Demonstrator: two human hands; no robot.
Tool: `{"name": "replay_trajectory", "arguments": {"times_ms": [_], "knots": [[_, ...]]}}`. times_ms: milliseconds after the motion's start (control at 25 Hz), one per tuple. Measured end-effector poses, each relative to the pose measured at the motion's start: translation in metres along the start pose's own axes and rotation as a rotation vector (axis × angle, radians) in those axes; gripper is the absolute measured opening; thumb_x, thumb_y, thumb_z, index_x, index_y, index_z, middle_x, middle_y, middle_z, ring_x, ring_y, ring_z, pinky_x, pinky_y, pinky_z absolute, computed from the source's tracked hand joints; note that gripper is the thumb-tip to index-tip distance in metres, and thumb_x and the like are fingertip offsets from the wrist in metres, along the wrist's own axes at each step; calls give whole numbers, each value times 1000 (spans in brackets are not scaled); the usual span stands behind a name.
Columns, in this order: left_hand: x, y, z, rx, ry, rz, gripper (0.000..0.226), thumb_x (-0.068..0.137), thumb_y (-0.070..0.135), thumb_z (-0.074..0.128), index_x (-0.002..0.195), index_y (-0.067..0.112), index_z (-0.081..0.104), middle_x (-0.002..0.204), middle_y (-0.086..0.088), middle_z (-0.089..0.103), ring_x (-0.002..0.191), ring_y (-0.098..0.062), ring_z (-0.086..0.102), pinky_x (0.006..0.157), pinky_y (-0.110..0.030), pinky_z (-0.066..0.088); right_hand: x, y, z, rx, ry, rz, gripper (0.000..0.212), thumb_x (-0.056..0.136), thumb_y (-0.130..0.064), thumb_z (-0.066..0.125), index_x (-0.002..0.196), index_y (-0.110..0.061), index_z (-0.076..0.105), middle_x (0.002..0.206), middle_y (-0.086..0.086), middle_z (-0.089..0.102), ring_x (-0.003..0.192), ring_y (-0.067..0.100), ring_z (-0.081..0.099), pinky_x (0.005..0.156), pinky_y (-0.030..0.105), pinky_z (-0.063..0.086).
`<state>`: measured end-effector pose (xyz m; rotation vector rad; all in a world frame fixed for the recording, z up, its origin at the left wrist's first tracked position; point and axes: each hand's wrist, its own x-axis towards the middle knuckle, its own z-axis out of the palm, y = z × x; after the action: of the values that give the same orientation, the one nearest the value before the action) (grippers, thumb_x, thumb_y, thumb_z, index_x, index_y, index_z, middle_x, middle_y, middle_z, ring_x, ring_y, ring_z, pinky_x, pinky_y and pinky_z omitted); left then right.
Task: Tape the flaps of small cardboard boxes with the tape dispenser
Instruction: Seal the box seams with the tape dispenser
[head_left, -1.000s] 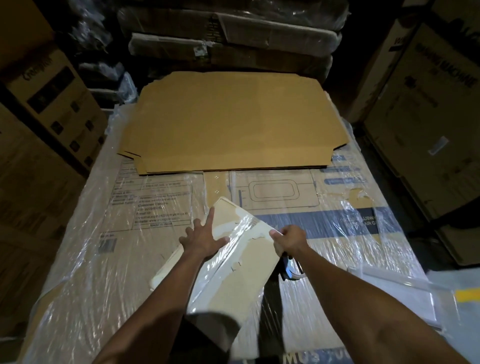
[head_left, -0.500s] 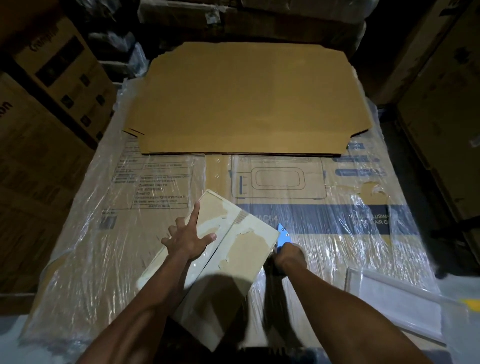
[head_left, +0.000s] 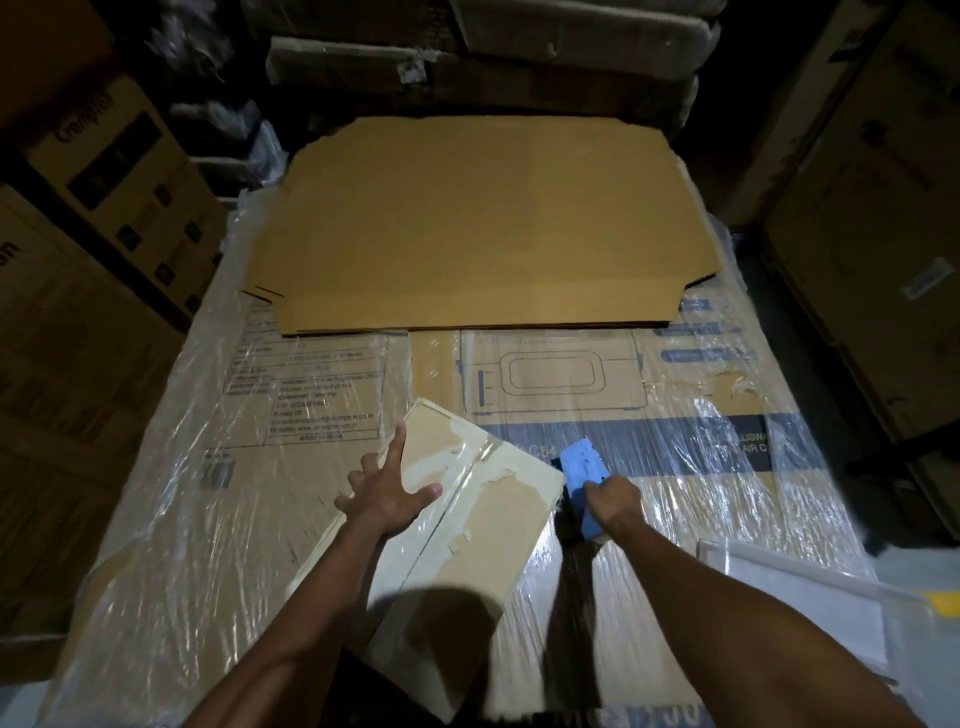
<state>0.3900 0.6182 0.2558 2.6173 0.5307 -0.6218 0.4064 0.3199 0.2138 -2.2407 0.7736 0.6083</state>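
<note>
- The small cardboard box (head_left: 457, 525) lies slanted across the lower middle of the frame, on a large carton wrapped in plastic film (head_left: 171, 519) that serves as the table. A glossy strip of tape (head_left: 457, 483) runs along its flap seam.
- The tape dispenser (head_left: 584, 480), blue, sits just off the box's right edge, right of centre. If it is pulled away at a slant, the tape may well tear crooked or lift off the seam rather than cut cleanly.
- The box top is patchy where its outer paper is torn away. Tape probably bonds poorly on those rough patches, so an end left unpressed could peel up.
- The film under the box looks slippery. A sideways tug from the dispenser could skid the box if the bracing hand eases off.
- A loose tape end could also catch on that film instead of the cardboard.
- The left hand (head_left: 387, 493) lies flat on the left flap, its fingers (head_left: 396, 447) straight and spread wide, the forefinger reaching toward the upper corner. It presses the box down and grasps nothing.
- The right hand (head_left: 610, 501) is curled tight round the dispenser's handle, seen knuckle side up. Its fingertips are hidden beneath.
- A flat brown cardboard sheet (head_left: 483, 228) lies well apart across the upper middle.
</note>
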Motion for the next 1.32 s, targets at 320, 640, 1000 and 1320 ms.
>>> {"name": "replay_trajectory", "arguments": {"times_ms": [320,640,1000,1320], "knots": [[13,65,-17,-548,222,475,42,91,18,61,133,21,56,130,-4,57,116,-20,55,96,-29,42,-34,-50,-78,466,252,-25,41,93,-38,53,99,0,68,100,18,69,92,31,66,75,35,49],[8,128,-50,-1167,-849,-104,59,97,63,33,112,15,61,109,-16,66,95,-34,63,68,-43,55,-66,-93,-72,410,-5,-236,55,82,-56,64,86,-2,73,78,10,74,62,20,67,59,28,48],[0,111,-55,-1321,-829,-210,18,98,17,56,94,0,62,79,-16,68,71,-18,57,52,-24,54,-72,-85,-64,428,-91,-259,57,79,-59,66,88,-3,74,80,12,75,76,31,72,67,35,52],[-6,111,-48,-1352,-754,-146,19,96,20,59,102,3,64,93,-15,68,77,-19,59,48,-22,51,-81,-80,-65,450,-122,-286,49,87,-52,63,92,-4,74,82,11,75,71,25,71,64,31,52]]}}
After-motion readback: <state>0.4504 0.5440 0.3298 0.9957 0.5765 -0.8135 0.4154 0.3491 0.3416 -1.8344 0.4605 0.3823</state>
